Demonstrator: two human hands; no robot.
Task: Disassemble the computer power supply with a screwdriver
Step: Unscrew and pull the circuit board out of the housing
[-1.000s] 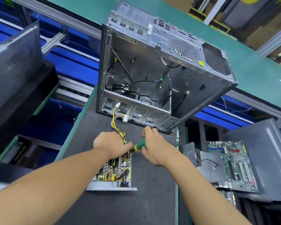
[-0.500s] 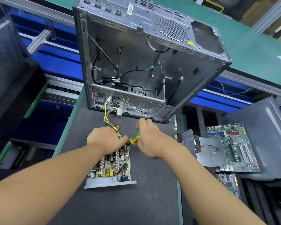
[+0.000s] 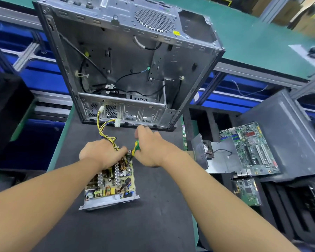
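With the left hand point(image 3: 100, 153), curled over the far end of the supply point(image 3: 107, 203) by the yellow wires point(image 3: 104, 130), press down firmly to stop it skidding on the tabletop point(image 3: 153, 224), just in front of the empty case point(image 3: 127, 60). Mind the thumb point(image 3: 123, 149), close beside the tool's tip. With the right hand point(image 3: 153, 150), wrapped tight round the green-and-yellow screwdriver point(image 3: 135, 148), seat the tip square in the screw, presumably at the supply's far right corner, hidden here behind the fingers. Push along the shaft and turn slowly to avoid slipping out. Judging by the bare board point(image 3: 113, 180): cover off, board screws probably in hand.
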